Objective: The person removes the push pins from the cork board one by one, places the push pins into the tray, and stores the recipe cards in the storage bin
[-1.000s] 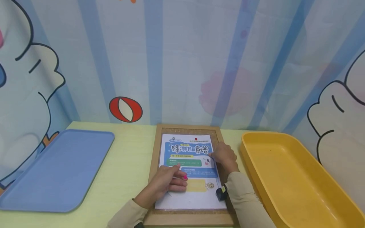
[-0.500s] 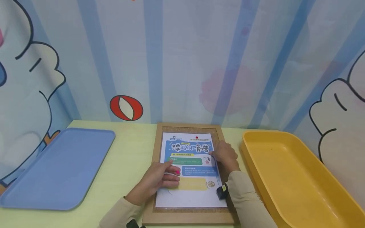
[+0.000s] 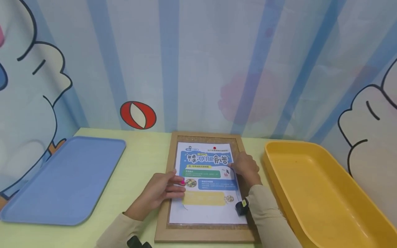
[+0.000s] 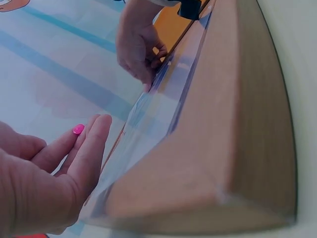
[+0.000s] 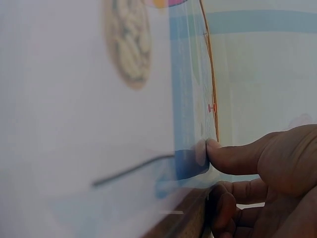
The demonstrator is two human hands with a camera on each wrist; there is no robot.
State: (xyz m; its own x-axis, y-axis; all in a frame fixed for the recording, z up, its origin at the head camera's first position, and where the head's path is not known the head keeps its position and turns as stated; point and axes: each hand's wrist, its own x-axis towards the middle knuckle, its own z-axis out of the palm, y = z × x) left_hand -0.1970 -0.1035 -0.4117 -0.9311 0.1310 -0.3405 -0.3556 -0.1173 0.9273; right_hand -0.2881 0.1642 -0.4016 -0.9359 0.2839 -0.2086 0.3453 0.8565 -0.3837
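Note:
A printed poster [image 3: 207,215] in a clear sleeve lies on a wood-framed cork board [image 3: 198,236]. A red push pin [image 3: 214,148] stands near its top edge. My left hand [image 3: 158,191] hovers beside the board's left side, a small pink push pin [image 4: 78,129] between its fingertips. At the poster's right edge is my right hand [image 3: 246,168]. Its thumb [image 5: 233,157] lies on the sleeve's edge in the right wrist view, with the other fingers curled beside and below; they appear to pinch that edge. The thumb hides whatever lies under its tip.
On the left lies a flat blue tray [image 3: 65,179]. A deep yellow tray [image 3: 328,193] stands right of the board, near my right forearm. Behind the pale table [image 3: 141,155] rises a striped cloth backdrop [image 3: 198,69].
My left hand has drawn back leftward from over the poster to the frame's left side, the pink pin still in its fingers. My right hand has stayed at the right edge.

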